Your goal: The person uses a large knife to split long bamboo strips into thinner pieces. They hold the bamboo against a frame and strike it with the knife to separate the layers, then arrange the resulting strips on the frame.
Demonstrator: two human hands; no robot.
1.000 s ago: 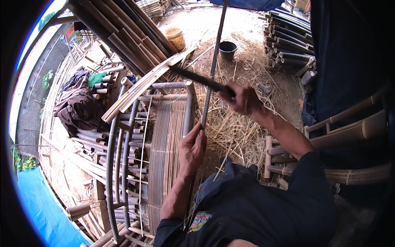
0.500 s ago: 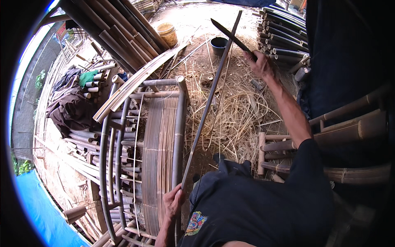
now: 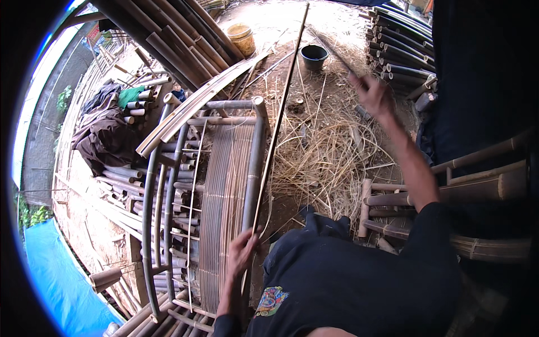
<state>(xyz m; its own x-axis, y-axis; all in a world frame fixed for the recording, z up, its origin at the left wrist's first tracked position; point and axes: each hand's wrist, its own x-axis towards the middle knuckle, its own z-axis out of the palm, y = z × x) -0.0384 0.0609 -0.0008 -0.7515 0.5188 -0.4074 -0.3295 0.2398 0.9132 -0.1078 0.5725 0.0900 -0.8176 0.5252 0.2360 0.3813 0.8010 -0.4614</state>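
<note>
My left hand (image 3: 241, 253) is closed around the lower end of a long, thin bamboo strip (image 3: 281, 106), beside the bench's side rail. The strip slants up and away, its dark narrow edge toward me. Its far end reaches past the black bucket. My right hand (image 3: 375, 102), blurred by motion, grips a long-bladed knife (image 3: 334, 51) at the far right. The blade points up and left, with a gap between it and the strip. Left of the strip stands a bamboo bench with a slatted seat (image 3: 224, 185).
Pale bamboo shavings (image 3: 323, 168) cover the ground ahead. A black bucket (image 3: 313, 63) and a yellowish bucket (image 3: 241, 40) stand farther off. Bamboo poles (image 3: 398, 53) are stacked at the far right. Split lengths (image 3: 208, 101) lie across the bench's far end. Bamboo furniture (image 3: 387, 199) stands at right.
The knife blade crossed the strip before; my right hand has drawn it right and nearer, apart from it. The strip has turned edge-on and its far end has swung left. The whole view shifted slightly.
</note>
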